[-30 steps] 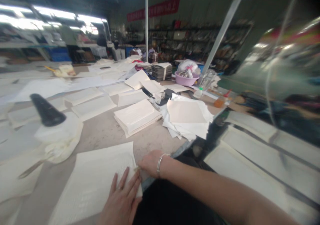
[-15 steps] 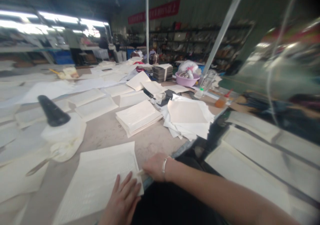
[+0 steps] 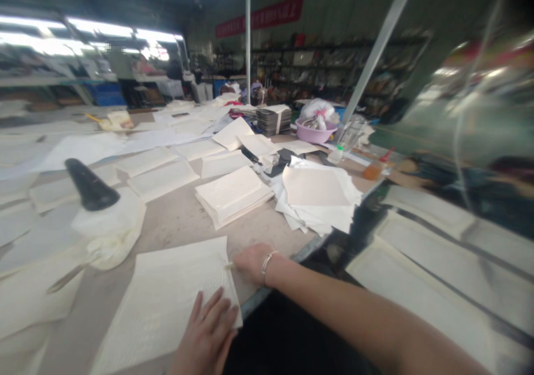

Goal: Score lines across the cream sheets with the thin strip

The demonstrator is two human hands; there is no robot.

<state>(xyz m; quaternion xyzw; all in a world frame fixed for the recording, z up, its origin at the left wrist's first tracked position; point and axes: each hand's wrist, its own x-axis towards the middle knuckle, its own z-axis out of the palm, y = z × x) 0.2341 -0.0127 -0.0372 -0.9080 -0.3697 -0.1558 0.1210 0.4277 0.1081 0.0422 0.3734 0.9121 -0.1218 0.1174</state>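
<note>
A large cream sheet (image 3: 167, 297) lies flat on the grey table (image 3: 179, 222) in front of me. My left hand (image 3: 206, 336) lies on the sheet's near right corner, fingers stretched out flat. My right hand (image 3: 250, 262), a silver bracelet on its wrist, is closed at the sheet's right edge. A small pale stick pokes out of its fingers and touches that edge. What the stick is I cannot make out.
A black cone (image 3: 89, 186) stands on crumpled white cloth at left. A stack of cream sheets (image 3: 233, 194) and a loose paper pile (image 3: 319, 194) lie beyond. Farther back are a purple basin (image 3: 315, 133), an orange bottle (image 3: 373, 169) and two metal poles.
My right hand has slid a little farther along the sheet's right edge, away from me. My left hand has drawn back slightly toward the near corner.
</note>
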